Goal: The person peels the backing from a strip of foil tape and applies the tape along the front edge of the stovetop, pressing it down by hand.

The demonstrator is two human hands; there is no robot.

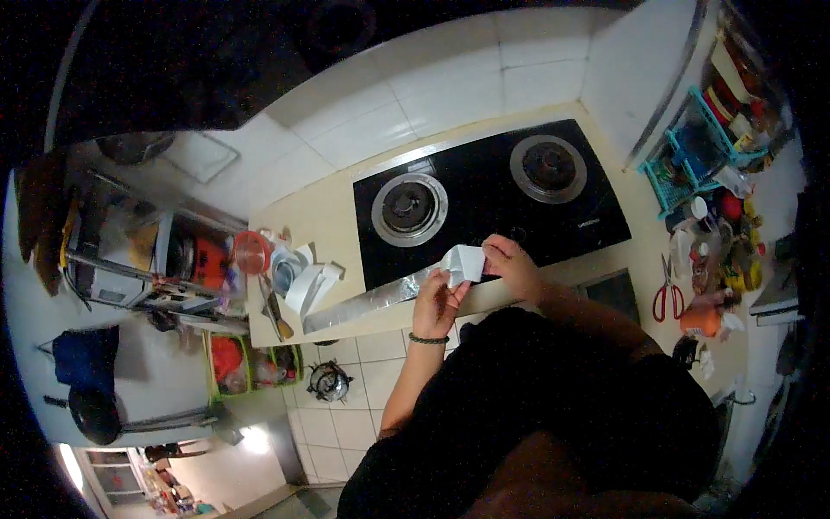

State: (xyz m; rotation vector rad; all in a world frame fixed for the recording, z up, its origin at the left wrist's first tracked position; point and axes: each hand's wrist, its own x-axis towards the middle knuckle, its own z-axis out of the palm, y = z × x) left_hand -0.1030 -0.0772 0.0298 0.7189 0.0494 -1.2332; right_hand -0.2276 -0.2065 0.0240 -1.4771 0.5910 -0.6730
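A long silver foil tape strip point(372, 303) runs along the counter's front edge below the gas stove point(484, 203). White backing paper point(468, 262) is folded up at the strip's right end, between my two hands. My left hand point(439, 303), with a dark bracelet at the wrist, is closed on the strip and paper from below. The fingers of my right hand point(510, 262) pinch the paper's right side. Their exact grip on the foil is partly hidden. Left of the stove lies a tape roll point(283, 270) with curled white paper point(316, 285) beside it.
Red-handled scissors point(667, 298) lie on the right counter near bottles and an orange container point(701, 322). A turquoise basket point(664, 186) stands behind them. A brush-like tool point(278, 318) is at the left counter edge. A burner grate point(329, 381) sits lower, over the tiled floor.
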